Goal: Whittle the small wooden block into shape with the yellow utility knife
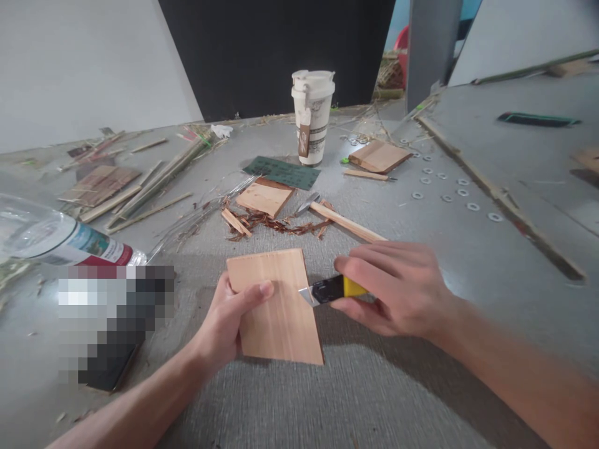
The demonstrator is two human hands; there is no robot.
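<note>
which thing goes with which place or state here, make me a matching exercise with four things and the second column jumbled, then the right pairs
Things:
1. utility knife
2. wooden board
3. lidded cup
4. plastic bottle

Places and states:
A. standing upright near the dark green sheet
B. lying at the left edge of the picture
C. held in the right hand, blade showing
D. gripped by the left hand, thumb across its face

Right pairs: 1-C, 2-D, 3-A, 4-B
</note>
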